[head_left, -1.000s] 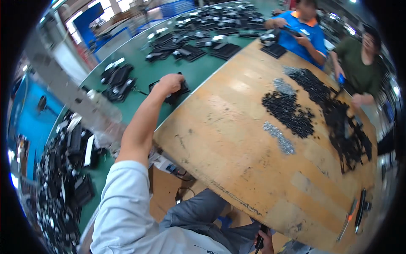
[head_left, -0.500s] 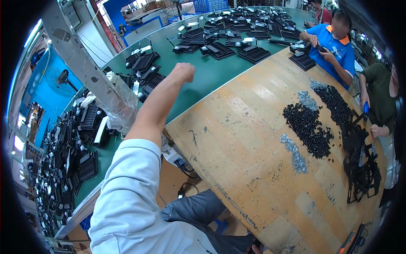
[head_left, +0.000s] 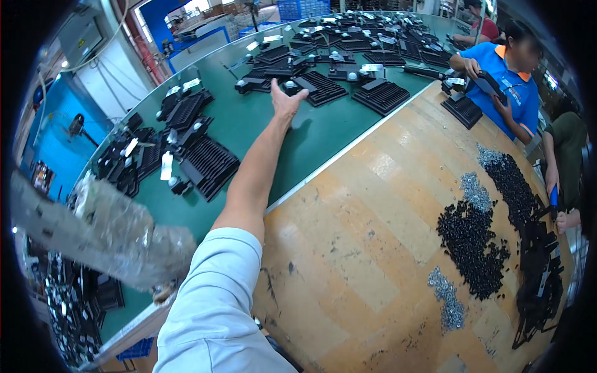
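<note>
My left arm stretches out over the green table (head_left: 292, 158). At its end my left hand (head_left: 287, 104) is open, thumb and forefinger spread apart, with nothing held. Just past the fingertips lies a black ribbed lamp housing (head_left: 320, 88) with a small white dome and a white tag; I cannot tell whether the fingers touch it. Another ribbed lamp housing (head_left: 380, 97) rests to its right. Left of my forearm sits a larger lamp housing (head_left: 210, 165), also finned and black. My right hand is out of view.
A wooden worktop (head_left: 348, 211) carries piles of small black parts (head_left: 472, 242) and silver metal pieces (head_left: 446, 298). Black frames (head_left: 540, 280) lie at its right edge. A plastic-wrapped post (head_left: 134, 233) stands at left. A co-worker in blue (head_left: 522, 93) holds a black housing.
My left hand has gone from closed to spread and now reaches close to a lamp housing. The view has shifted, and the post appears lower and further left.
</note>
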`<state>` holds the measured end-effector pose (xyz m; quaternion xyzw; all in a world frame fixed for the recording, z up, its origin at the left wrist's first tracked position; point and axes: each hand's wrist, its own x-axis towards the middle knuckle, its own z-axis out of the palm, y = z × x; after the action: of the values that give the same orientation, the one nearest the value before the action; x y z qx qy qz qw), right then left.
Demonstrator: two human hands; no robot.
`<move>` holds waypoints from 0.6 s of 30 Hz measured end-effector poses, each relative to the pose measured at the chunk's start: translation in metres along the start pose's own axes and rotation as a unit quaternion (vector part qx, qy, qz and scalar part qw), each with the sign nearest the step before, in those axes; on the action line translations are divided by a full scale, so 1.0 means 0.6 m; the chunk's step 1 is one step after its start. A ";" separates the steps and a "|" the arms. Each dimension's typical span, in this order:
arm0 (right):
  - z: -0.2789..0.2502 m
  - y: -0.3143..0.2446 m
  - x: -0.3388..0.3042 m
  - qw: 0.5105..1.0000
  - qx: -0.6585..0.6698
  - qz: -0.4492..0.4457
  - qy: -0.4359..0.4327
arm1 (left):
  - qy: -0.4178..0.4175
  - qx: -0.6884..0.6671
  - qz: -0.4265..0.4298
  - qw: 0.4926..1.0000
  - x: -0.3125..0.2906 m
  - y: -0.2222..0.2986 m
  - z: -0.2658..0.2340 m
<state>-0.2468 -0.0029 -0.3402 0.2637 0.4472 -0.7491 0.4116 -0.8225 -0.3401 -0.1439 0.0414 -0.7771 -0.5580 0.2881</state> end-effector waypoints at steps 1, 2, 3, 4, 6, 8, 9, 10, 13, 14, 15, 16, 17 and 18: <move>-0.005 -0.007 0.013 1.000 -0.003 0.001 -0.008 | 0.003 -0.006 0.021 1.000 0.017 -0.007 0.008; -0.013 -0.012 0.020 1.000 -0.006 0.001 -0.012 | 0.005 0.018 0.055 0.998 0.032 -0.016 0.016; -0.019 -0.012 0.022 1.000 -0.006 0.000 -0.016 | 0.010 0.043 0.104 0.994 0.054 -0.030 0.019; -0.022 -0.007 0.022 1.000 -0.006 -0.003 -0.021 | -0.017 0.069 0.139 0.988 0.094 -0.049 0.005; -0.038 0.054 -0.037 0.998 0.052 -0.021 0.038 | -0.068 0.084 0.145 0.984 0.049 -0.018 0.070; -0.021 0.144 -0.111 0.987 0.120 -0.042 0.097 | -0.027 0.208 0.182 0.961 0.064 -0.036 0.058; -0.005 0.190 -0.150 0.977 0.157 -0.061 0.133 | -0.087 0.191 0.198 0.958 0.079 -0.050 0.035; 0.023 0.244 -0.195 0.959 0.201 -0.082 0.179 | -0.132 0.148 0.211 0.957 0.049 -0.030 0.032; 0.076 0.346 -0.274 0.922 0.259 -0.158 0.242 | -0.195 0.020 0.129 0.972 0.187 -0.147 -0.061; 0.097 0.373 -0.294 0.912 0.268 -0.174 0.256 | -0.063 0.186 0.130 0.972 0.183 -0.161 -0.073; 0.119 0.401 -0.309 0.905 0.275 -0.189 0.265 | -0.060 0.235 0.084 0.966 0.185 -0.168 -0.069; 0.144 0.427 -0.324 0.889 0.289 -0.207 0.288 | -0.059 0.246 0.090 0.963 0.123 -0.146 0.021; 0.170 0.443 -0.332 0.882 0.294 -0.217 0.299 | -0.045 0.269 0.094 0.958 0.064 -0.110 0.054; 0.175 0.456 -0.340 0.883 0.289 -0.227 0.292 | -0.047 0.256 0.104 0.960 0.067 -0.110 0.058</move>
<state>0.0899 -0.0897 -0.2604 0.4685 0.3588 -0.8072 -0.0133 -0.8901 -0.3507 -0.1940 0.0065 -0.9066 -0.3091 0.2873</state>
